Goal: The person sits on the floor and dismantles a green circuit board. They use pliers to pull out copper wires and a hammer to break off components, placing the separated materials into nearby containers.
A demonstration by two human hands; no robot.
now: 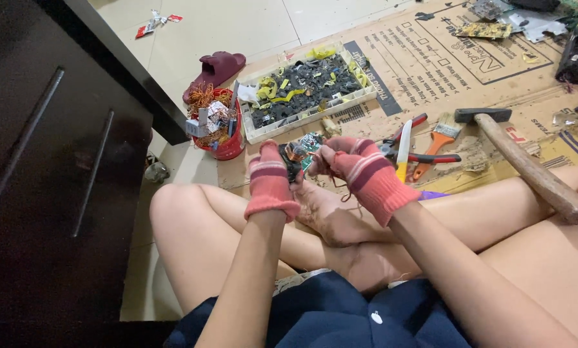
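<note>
A pale tiled floor [237, 26] carries a sheet of flattened cardboard [431, 71], and a person sits cross-legged on it beside a dark cabinet [50, 161] with long bar handles.

Both hands wear pink knitted gloves with darker stripes. The left hand [271, 180] has its fingers closed around one end of a small green circuit board [307, 147]. The right hand [361, 169] grips the other side of the board, its fingers curled tight on the edge where a coil of copper wire [294, 153] sits. The board is held between the two hands just above the person's bare foot [324, 216], and a thin strand of wire hangs down from it over the foot.

Just beyond the right hand lie red-handled pliers [424, 156], a white-and-yellow handled tool [403, 149] and a small paintbrush [438, 136] with an orange handle. A hammer [527, 164] with a wooden handle rests to the right, its handle lying across the person's knee.

Past the hands stands a white tray [305, 119] filled with dark parts and yellow scraps. Just beside it, on the left, a red bucket [227, 147] holds tangled copper wire and small metal pieces. A dark red slipper [216, 67] lies behind the bucket on the tiles. More boards and scrap lie at the far right corner of the cardboard.
</note>
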